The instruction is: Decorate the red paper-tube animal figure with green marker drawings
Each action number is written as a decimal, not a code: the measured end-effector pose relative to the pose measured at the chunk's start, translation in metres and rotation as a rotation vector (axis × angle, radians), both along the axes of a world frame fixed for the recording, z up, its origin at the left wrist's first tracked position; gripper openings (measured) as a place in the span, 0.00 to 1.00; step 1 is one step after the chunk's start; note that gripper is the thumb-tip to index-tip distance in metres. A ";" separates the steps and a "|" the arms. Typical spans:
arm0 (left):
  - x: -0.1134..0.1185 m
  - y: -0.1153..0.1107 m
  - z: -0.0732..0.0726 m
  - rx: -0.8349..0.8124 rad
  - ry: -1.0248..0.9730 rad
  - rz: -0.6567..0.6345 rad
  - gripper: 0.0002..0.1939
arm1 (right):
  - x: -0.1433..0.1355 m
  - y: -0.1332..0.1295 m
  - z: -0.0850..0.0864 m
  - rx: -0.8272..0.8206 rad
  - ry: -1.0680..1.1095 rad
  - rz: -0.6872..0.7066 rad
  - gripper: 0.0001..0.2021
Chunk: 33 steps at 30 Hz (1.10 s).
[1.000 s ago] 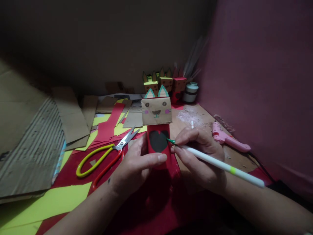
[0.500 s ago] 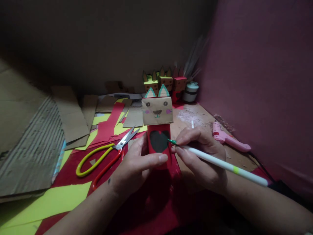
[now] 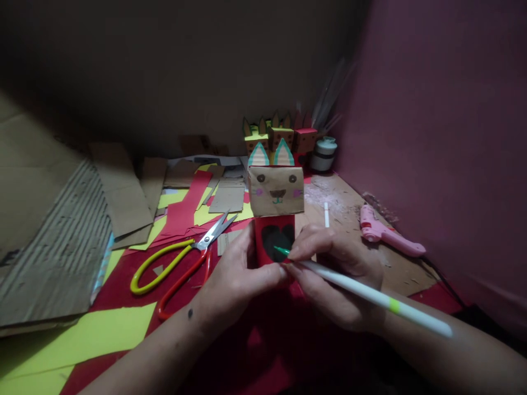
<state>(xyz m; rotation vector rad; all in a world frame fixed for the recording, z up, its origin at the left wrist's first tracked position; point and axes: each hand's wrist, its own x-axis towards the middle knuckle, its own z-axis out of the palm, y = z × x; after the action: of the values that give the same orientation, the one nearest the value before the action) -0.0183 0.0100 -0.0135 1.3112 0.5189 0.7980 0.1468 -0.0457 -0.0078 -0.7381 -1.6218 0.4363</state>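
A paper animal figure [image 3: 276, 192] stands upright in front of me, with a cardboard box head, a drawn face, green-edged ears and a red body. On its body is a dark heart [image 3: 272, 240]. Around the lower body my left hand [image 3: 242, 274] is closed, its thumb across the front. My right hand [image 3: 337, 269] pinches a white marker pen [image 3: 354, 285] with a green tip, which lies over the heart. Left of the figure are scissors [image 3: 206, 241] with one yellow and one red handle, blades spread.
Cut cardboard pieces [image 3: 123, 192] and yellow paper [image 3: 94, 334] lie to the left. Several similar figures [image 3: 282, 131] stand at the back beside a pale jar [image 3: 324, 153]. A pink glue gun [image 3: 389, 233] and a white pen cap [image 3: 326, 214] are on the right.
The figure has shifted slightly right and its head looks a little larger. The marker tip has moved from the heart's right edge down and inward onto the heart.
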 end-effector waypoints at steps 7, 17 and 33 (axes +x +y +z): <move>-0.001 0.001 -0.003 -0.005 0.007 0.022 0.24 | 0.000 -0.003 0.003 -0.019 -0.031 -0.080 0.12; 0.001 -0.002 0.003 0.053 0.076 0.058 0.26 | 0.000 -0.002 0.002 -0.014 -0.036 -0.076 0.11; 0.003 0.000 0.002 0.047 0.053 0.048 0.23 | 0.001 -0.002 0.003 0.015 -0.065 -0.094 0.12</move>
<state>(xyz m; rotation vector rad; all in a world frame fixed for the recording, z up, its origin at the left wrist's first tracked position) -0.0155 0.0095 -0.0110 1.3705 0.5789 0.8215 0.1473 -0.0473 -0.0050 -0.8213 -1.6417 0.3350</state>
